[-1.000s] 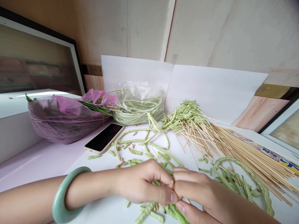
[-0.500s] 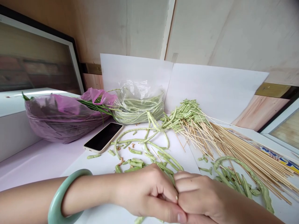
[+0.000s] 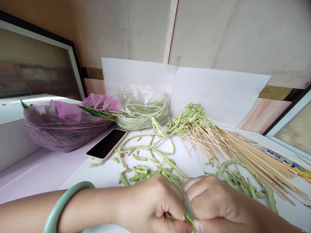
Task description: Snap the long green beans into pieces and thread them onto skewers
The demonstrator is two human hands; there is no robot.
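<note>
My left hand (image 3: pixel 155 202), below a green bangle (image 3: pixel 57 210) on the wrist, is closed on a green long bean (image 3: pixel 189 218) at the bottom centre. My right hand (image 3: pixel 216 204) is closed as well, its thumb pressed against the same bean just to the right. A short stretch of the bean shows between the two hands; the rest is hidden in the fingers. Just beyond the knuckles lie short cut bean pieces (image 3: pixel 139 173) on white paper, with long whole beans (image 3: pixel 136 147) curling behind them.
Bean pieces threaded on skewers (image 3: pixel 194 118) are stacked at the back right, with thin wooden sticks (image 3: pixel 252 157) fanning toward me. More bean pieces (image 3: pixel 243 184) lie right of my hands. A phone (image 3: pixel 107 144), a purple bag (image 3: pixel 60 129) and a clear bag of beans (image 3: pixel 143 111) stand left and behind.
My hands have moved slightly apart, and a stretch of bean now shows between them. The whole view has shifted a little.
</note>
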